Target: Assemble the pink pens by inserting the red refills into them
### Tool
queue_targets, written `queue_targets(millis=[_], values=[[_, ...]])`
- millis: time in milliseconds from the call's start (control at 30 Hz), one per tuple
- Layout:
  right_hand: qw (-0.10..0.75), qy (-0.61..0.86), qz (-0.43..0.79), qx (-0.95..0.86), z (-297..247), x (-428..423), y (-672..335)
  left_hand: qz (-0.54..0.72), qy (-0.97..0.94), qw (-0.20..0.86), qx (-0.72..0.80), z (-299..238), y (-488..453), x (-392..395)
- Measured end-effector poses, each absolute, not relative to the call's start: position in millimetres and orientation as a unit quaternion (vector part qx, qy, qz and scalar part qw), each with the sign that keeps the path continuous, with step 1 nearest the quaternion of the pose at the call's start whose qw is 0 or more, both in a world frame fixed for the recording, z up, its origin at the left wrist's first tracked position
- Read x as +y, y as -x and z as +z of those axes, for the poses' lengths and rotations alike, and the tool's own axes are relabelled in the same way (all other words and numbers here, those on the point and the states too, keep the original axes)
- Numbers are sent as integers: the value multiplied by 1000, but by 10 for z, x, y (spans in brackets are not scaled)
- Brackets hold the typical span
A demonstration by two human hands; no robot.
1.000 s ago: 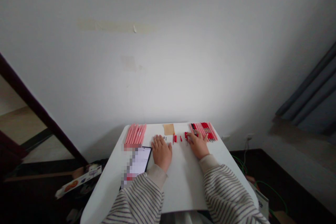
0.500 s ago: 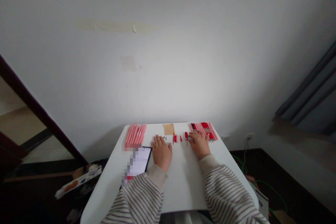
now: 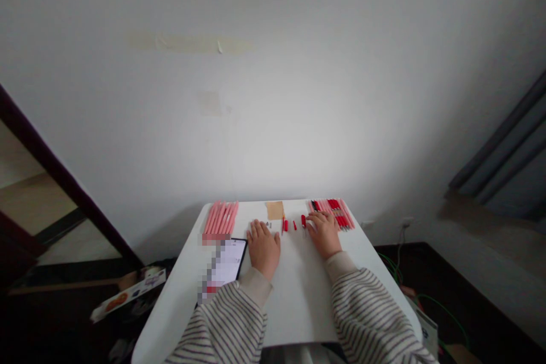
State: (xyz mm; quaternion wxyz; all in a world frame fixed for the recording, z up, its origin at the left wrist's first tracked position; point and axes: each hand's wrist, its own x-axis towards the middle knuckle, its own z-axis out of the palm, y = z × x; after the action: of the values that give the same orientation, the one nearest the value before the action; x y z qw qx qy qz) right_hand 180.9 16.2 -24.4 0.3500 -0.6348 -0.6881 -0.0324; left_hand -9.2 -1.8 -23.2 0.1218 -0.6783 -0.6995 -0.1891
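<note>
My left hand (image 3: 264, 247) lies flat on the white table (image 3: 298, 296), fingers stretched out and holding nothing. Right of it is a row of small red pen-like parts, among them a red cap-like piece (image 3: 285, 226) and a tiny red cone (image 3: 294, 226). My right hand (image 3: 324, 234) rests with fingers extended beside a red piece with a thin clear end (image 3: 303, 220). Its fingertips reach the edge of a row of pink and red pens (image 3: 343, 217). Small metallic bits (image 3: 268, 224) lie by my left fingertips.
Several pink pen-like sticks (image 3: 220, 218) lie at the table's back left. A phone (image 3: 230, 264), partly blurred out, sits left of my left hand. At the back edge is a tan paper square (image 3: 275, 210). A wall (image 3: 273, 125) stands directly behind the table.
My right fingers have drawn in slightly, showing more of the red pens beside them. My left hand stays in place; the whole view has shifted very slightly.
</note>
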Motion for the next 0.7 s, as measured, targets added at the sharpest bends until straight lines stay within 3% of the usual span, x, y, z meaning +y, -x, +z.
queue_targets(millis=[700], values=[[278, 657, -76, -696, -89, 57, -1551, -190, 679, 123, -699, -149, 70, -47]])
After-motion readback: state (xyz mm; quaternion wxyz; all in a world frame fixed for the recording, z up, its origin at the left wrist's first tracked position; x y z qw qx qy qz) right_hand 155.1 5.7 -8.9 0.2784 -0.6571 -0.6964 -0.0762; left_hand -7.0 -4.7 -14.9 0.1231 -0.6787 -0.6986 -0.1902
